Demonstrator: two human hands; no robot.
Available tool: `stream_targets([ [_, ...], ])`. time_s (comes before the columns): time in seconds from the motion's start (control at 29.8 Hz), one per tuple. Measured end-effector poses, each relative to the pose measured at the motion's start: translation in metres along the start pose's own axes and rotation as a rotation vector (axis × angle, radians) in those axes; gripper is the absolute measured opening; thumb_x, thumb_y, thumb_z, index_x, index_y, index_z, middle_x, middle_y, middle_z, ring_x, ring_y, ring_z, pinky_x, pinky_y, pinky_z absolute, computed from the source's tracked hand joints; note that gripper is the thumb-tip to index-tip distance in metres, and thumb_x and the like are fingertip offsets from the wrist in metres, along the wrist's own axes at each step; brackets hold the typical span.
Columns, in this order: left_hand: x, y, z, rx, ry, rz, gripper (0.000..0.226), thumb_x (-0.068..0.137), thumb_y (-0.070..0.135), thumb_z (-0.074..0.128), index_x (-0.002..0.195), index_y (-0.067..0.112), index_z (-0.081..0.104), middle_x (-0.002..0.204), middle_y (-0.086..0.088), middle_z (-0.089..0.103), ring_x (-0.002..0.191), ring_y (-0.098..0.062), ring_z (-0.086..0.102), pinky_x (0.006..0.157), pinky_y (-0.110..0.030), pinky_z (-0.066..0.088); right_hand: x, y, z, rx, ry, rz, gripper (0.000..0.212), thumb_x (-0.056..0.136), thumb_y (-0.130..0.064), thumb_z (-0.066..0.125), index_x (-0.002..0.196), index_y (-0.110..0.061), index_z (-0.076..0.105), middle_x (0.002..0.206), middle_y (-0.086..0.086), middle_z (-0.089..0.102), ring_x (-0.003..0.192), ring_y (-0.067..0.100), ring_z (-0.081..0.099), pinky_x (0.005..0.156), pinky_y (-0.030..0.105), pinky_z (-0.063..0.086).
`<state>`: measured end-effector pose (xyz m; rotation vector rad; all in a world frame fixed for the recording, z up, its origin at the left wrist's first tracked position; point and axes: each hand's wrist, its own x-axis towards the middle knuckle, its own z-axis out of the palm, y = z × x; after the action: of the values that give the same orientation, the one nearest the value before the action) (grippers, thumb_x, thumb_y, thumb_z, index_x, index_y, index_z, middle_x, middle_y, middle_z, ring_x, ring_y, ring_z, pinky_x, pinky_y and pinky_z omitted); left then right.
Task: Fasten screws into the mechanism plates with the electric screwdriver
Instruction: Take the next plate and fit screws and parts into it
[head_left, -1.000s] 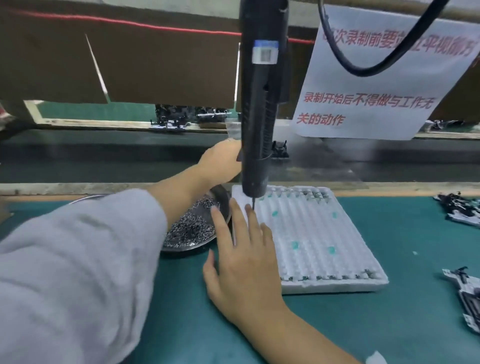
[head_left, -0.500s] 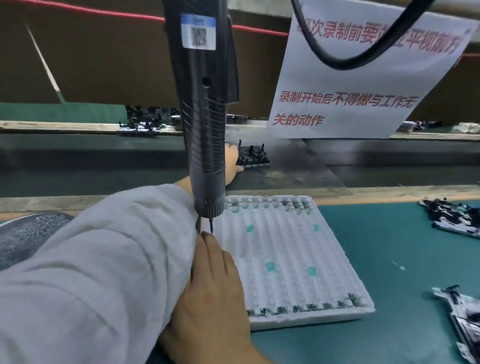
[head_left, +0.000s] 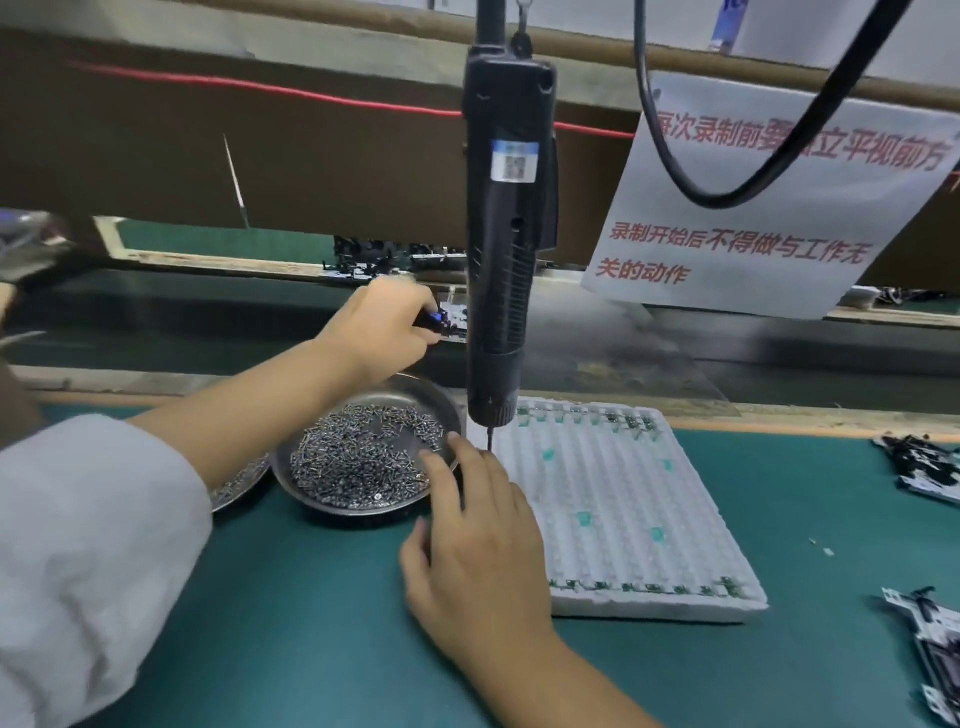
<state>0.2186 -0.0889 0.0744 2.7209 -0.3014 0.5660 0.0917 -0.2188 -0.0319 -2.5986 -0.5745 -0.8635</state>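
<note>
A green bench mat (head_left: 311, 649) runs under a hanging electric screwdriver (head_left: 506, 234). The left hand (head_left: 382, 330) grips a mechanism plate (head_left: 453, 318) on the belt behind. The right hand (head_left: 478, 551) lies relaxed, fingers touching the screw dish (head_left: 363, 460), beside a white tray (head_left: 623, 509).
</note>
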Motion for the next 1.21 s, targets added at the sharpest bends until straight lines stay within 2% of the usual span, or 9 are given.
stream_targets([
  [0.2,-0.069,-0.024,-0.050,-0.037,0.216,-0.002,0.029,0.080,0.021,0.075,0.106,0.010,0.068,0.093,-0.002,0.062,0.090,-0.024,0.060,0.085,-0.036,0.050,-0.004,0.006,-0.004,0.056,0.115,-0.001,0.060,0.068,-0.015,0.076,0.124,-0.003,0.057,0.122,0.011,0.061,0.110,0.027,0.061,0.089,0.032,0.050],
  [0.37,-0.173,-0.030,-0.075,0.020,0.279,0.104,0.023,0.078,0.022,0.071,0.096,0.008,0.070,0.087,-0.004,0.066,0.074,-0.027,0.065,0.072,-0.036,0.053,-0.003,0.000,-0.004,0.293,0.269,-0.024,0.041,0.088,-0.017,0.052,0.127,-0.006,0.046,0.123,0.009,0.056,0.117,0.019,0.048,0.102,0.020,0.035],
  [0.54,-0.261,-0.040,-0.062,0.047,0.161,0.244,0.032,0.078,0.033,0.059,0.093,0.009,0.075,0.091,0.002,0.070,0.062,-0.015,0.067,0.056,-0.026,0.054,-0.010,-0.003,-0.010,0.566,0.382,-0.154,0.027,0.092,-0.012,0.045,0.119,-0.012,0.047,0.115,0.000,0.048,0.109,0.013,0.049,0.098,0.017,0.038],
  [0.74,-0.283,-0.054,-0.042,-0.012,0.041,0.311,0.031,0.081,0.039,0.061,0.093,0.015,0.076,0.092,0.006,0.071,0.061,-0.008,0.064,0.058,-0.016,0.050,-0.023,-0.023,-0.017,0.367,-0.094,-0.689,0.033,0.095,-0.033,0.051,0.113,-0.007,0.063,0.109,0.010,0.061,0.096,0.026,0.059,0.084,0.032,0.048],
  [0.87,-0.280,-0.063,-0.048,0.026,-0.028,0.337,0.041,0.082,0.055,0.061,0.101,0.021,0.075,0.099,0.011,0.071,0.070,-0.003,0.067,0.056,-0.017,0.052,-0.024,-0.031,-0.014,0.195,-0.254,-0.736,0.042,0.093,-0.044,0.056,0.115,-0.011,0.065,0.111,0.003,0.064,0.104,0.025,0.057,0.091,0.035,0.048],
  [0.94,-0.274,-0.070,-0.056,0.039,0.031,0.277,0.047,0.082,0.062,0.056,0.104,0.024,0.074,0.102,0.013,0.071,0.073,-0.002,0.067,0.059,-0.018,0.052,-0.023,-0.032,-0.013,0.197,-0.268,-0.726,0.039,0.094,-0.041,0.055,0.116,-0.011,0.065,0.112,0.003,0.063,0.107,0.025,0.056,0.091,0.036,0.048],
  [1.04,-0.261,-0.090,-0.068,0.186,0.196,-0.051,0.039,0.087,0.051,0.049,0.097,0.023,0.074,0.092,0.008,0.072,0.077,-0.014,0.069,0.059,-0.026,0.051,-0.022,-0.032,-0.009,0.203,-0.287,-0.670,0.037,0.095,-0.036,0.054,0.120,-0.011,0.062,0.118,0.003,0.062,0.113,0.027,0.054,0.092,0.039,0.047],
  [1.11,-0.253,-0.111,-0.072,0.341,0.151,-0.251,0.028,0.087,0.038,0.058,0.098,0.016,0.074,0.091,-0.003,0.072,0.083,-0.027,0.066,0.069,-0.037,0.049,-0.023,-0.032,-0.007,0.225,-0.288,-0.612,0.038,0.094,-0.036,0.055,0.121,-0.011,0.062,0.120,0.003,0.061,0.115,0.026,0.054,0.094,0.041,0.046],
  [1.21,-0.246,-0.129,-0.069,0.400,0.021,-0.371,0.018,0.086,0.025,0.066,0.101,0.017,0.072,0.094,-0.003,0.071,0.094,-0.029,0.062,0.083,-0.038,0.032,-0.022,-0.031,-0.008,0.282,-0.311,-0.589,0.041,0.092,-0.040,0.056,0.123,-0.013,0.061,0.123,0.002,0.059,0.117,0.022,0.052,0.099,0.040,0.042],
])
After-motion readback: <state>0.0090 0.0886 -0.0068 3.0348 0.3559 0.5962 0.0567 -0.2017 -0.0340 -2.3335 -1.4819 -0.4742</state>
